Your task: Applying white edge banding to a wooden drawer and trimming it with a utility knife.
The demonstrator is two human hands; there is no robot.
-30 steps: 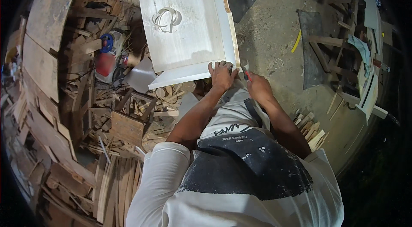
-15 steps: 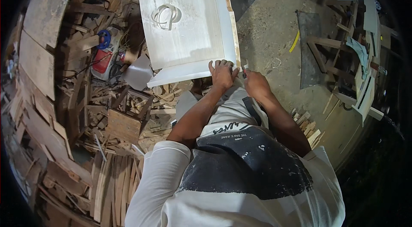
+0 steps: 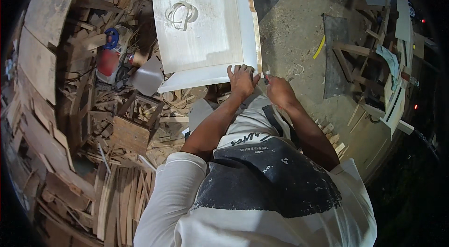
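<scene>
A white wooden box-like panel (image 3: 201,27) with raised edge strips has a loose pale looped band (image 3: 181,15) lying on it. My left hand (image 3: 242,81) grips the near edge strip at the right corner, fingers curled over its top. Just right of that corner, my right hand (image 3: 279,90) is closed round a small tool (image 3: 266,78) with a dark and red handle; what kind of tool, and whether it touches the panel, I cannot tell.
Wood scraps and planks (image 3: 117,186) are piled at left, around a red-and-blue machine (image 3: 107,63) and a wooden stool (image 3: 131,132). Leaning boards (image 3: 39,62) line the far left. Wooden frames (image 3: 369,60), a dark sheet (image 3: 335,60) and a yellow strip (image 3: 319,46) lie at right on concrete.
The view has shifted slightly, and less of the tool's red handle shows in my right hand. Both hands remain at the panel's near right corner.
</scene>
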